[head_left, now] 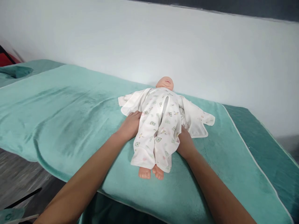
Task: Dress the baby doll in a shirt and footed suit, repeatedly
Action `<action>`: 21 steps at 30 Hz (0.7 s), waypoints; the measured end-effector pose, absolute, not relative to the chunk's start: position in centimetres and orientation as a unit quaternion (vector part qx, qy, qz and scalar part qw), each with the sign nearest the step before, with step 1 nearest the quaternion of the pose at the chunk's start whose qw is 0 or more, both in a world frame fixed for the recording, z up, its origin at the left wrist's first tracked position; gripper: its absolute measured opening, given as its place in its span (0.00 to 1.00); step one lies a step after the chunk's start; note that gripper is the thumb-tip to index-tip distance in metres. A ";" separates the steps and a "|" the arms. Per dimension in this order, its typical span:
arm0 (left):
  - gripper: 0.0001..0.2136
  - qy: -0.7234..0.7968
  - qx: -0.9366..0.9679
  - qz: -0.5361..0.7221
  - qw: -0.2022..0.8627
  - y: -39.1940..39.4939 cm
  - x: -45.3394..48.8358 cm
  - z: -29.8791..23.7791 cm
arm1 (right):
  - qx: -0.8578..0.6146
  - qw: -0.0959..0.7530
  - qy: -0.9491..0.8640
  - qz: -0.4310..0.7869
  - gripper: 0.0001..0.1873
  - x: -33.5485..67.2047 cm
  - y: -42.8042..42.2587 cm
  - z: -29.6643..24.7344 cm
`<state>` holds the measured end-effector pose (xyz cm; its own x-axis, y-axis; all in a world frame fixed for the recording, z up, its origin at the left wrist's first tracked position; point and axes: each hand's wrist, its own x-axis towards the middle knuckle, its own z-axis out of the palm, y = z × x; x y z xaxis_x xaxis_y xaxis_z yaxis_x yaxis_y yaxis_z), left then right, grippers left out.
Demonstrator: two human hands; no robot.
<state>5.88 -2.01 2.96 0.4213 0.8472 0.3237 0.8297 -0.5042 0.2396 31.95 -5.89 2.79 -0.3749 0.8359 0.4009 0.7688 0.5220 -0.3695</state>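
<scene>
A baby doll [164, 83] lies on its back on a teal blanket [70, 112], dressed in a white printed romper [158, 130] with bare feet toward me. My left hand [130, 125] rests against the doll's left side, fingers tucked at the romper's edge. Against the other side, by the hip, is my right hand [184, 143], its fingers hidden under the cloth. The romper's sleeves spread out flat to both sides.
The blanket covers a padded table along a white wall [187, 46]. A darker teal cover [261, 137] shows at the right. Dark floor [18, 180] lies beyond the table's left front edge. Something red [6, 59] sits at far left.
</scene>
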 end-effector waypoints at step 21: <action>0.07 0.519 0.829 0.208 -0.004 -2.7 5.4 3.1 | -0.472 0.363 -0.797 0.099 0.06 32.4 -6.5 3.1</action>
<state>5.37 -2.74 3.08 0.3744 0.8591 0.3489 0.8622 -0.4610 0.2100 32.45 -6.51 3.06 -0.2913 0.8238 0.4863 0.6803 0.5358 -0.5001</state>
